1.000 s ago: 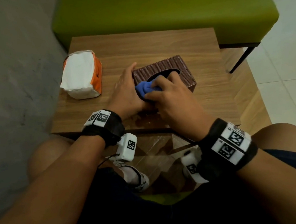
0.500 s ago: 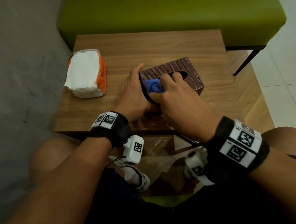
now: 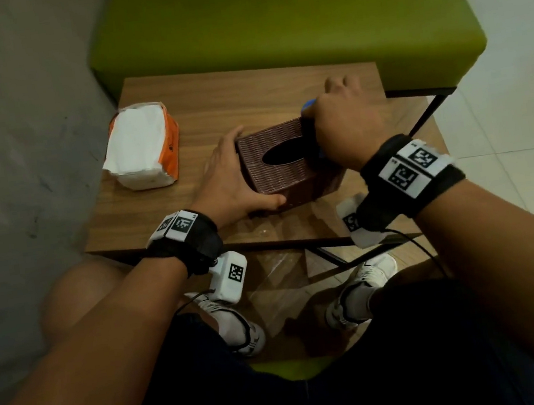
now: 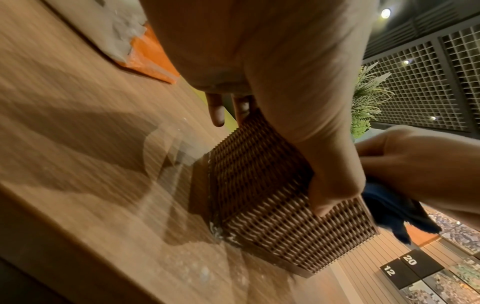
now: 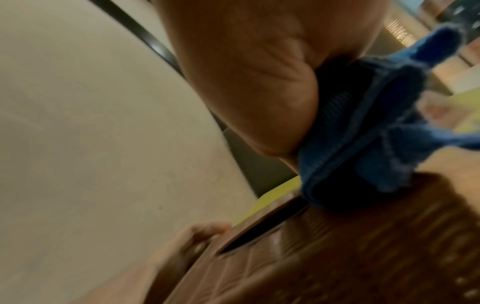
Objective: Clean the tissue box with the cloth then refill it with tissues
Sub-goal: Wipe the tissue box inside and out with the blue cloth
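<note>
Low wooden table (image 3: pixel 165 212), walnut-grain top, set against green bench (image 3: pixel 269 25). Brown woven tissue box (image 3: pixel 276 177) resting near front-right of top. Opened orange pack of white tissues (image 3: pixel 141 147) lying at left, well apart from box.

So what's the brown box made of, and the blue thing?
The box looks like woven wicker or plastic rattan: rows of ribbed weave, slightly glossy; which one is unclear. The blue cloth looks like soft, matte fabric, with stitched hems and fuzzy, frayed edges.
</note>
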The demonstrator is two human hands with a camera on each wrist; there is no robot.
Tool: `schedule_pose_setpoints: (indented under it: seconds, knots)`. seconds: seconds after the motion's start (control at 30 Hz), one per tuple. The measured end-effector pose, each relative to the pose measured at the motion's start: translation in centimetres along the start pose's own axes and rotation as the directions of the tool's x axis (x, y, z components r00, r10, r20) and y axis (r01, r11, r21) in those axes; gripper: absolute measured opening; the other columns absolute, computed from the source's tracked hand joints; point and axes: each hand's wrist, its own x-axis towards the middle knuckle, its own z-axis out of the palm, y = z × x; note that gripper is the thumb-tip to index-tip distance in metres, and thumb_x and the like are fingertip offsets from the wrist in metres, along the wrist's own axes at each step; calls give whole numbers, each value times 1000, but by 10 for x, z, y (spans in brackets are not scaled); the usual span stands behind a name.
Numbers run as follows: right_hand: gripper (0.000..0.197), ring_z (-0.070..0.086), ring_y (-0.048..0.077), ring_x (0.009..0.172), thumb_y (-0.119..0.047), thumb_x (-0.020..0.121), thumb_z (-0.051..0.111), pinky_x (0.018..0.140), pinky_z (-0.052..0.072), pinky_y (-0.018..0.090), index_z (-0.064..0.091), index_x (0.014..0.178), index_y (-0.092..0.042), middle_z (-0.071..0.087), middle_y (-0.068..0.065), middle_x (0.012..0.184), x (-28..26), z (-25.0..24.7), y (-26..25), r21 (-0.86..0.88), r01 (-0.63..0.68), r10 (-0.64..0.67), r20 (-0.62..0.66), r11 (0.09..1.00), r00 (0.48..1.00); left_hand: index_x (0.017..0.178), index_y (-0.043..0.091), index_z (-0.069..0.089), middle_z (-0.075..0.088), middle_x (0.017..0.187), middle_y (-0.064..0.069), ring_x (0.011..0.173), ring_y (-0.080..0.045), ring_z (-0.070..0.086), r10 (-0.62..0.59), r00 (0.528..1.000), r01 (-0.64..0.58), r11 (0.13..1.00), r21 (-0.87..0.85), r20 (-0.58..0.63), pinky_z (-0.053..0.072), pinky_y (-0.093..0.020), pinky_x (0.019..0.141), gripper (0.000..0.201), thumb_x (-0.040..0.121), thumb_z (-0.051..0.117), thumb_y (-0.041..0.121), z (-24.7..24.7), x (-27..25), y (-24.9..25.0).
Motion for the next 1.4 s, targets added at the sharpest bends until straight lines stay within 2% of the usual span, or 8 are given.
schedule_pose_setpoints:
  seconds: [0.23,0.43,0.6,0.77,0.9,1.03,1.2,1.4]
  knots:
    - [28,47,36,106,-8,96,50,85,32,43,70,116,-10,57,23,105,-47,2,16,-76,-2,4,29,997,1000,159,24,27,45,155,0,145,-19,43,15,999,-16,1000,-22,-30,38,-50,122,138,44,94,63,4,1,-6]
    - [38,49,42,117,-19,91,64,92,41,45,70,129,-18,55,25,120,-9,2,19,37,-67,65,51,997,997,154,24,32,49,149,1,140,-17,46,32,999,-33,999,-16,-37,41,-46,120,130,44,93,62,5,3,-4]
    - [41,50,37,103,-14,95,40,78,23,39,75,116,-18,57,19,104,-50,6,7,-65,25,-27,-38,998,999,154,23,32,48,149,2,140,-16,46,45,999,-46,999,-11,-25,42,-44,119,128,48,94,59,4,3,-5]
    - [38,45,42,120,-7,100,44,85,37,41,67,130,-9,50,22,128,-19,7,9,86,-14,16,-16,996,1000,154,25,31,46,149,1,139,-16,46,29,999,-30,999,-12,-41,44,-47,117,128,48,95,59,7,3,-4]
    - [33,44,39,114,-16,104,42,85,29,40,64,127,-7,50,23,125,-25,17,7,103,62,-60,-23,993,998,154,25,32,46,148,1,138,-16,46,32,998,-32,999,-12,-48,45,-47,117,127,48,95,59,7,3,-5]
    - [46,47,38,114,-7,102,46,85,33,38,58,146,-14,56,18,122,-30,20,17,300,78,-42,-126,951,991,154,24,32,45,149,0,138,-16,45,32,999,-33,999,-18,-44,44,-45,117,128,48,92,60,7,2,-5]
    - [38,52,33,117,-5,95,62,87,31,28,65,133,-11,61,13,121,-27,22,23,439,64,12,-168,896,986,153,28,31,46,149,2,138,-15,46,35,999,-36,999,-32,-27,45,-46,117,126,49,94,58,6,2,-6]
    - [35,49,37,115,0,98,54,81,31,34,70,127,-11,51,16,113,-22,14,15,349,-69,104,-83,935,991,154,26,32,46,149,3,138,-13,45,36,999,-37,999,-21,-25,42,-41,118,124,51,98,52,5,3,-5]
